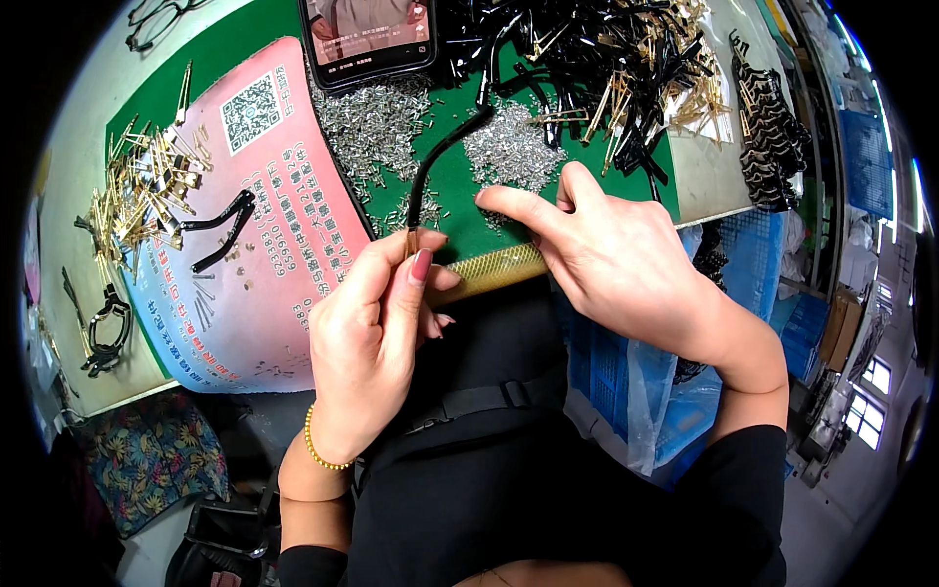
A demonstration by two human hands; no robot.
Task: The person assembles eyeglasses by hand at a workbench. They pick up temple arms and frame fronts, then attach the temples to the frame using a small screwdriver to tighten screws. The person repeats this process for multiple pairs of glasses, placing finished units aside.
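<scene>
I am noting a square code (252, 110), characters (313, 235) and numerals (282, 256) on the pink sheet (252, 318), small captions (350, 66) on the phone (364, 24).

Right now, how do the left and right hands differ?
Left hand pinches a curved black eyeglass temple; right hand shows no temple, one finger extended at the pile of tiny silver parts, contact unclear.
Left hand has a gold beaded bracelet at its wrist; right hand's wrist is bare.
Both are ungloved.

Short black sleeves (738, 479), gold beaded bracelet (313, 451), red-painted thumbnail (421, 266).
</scene>
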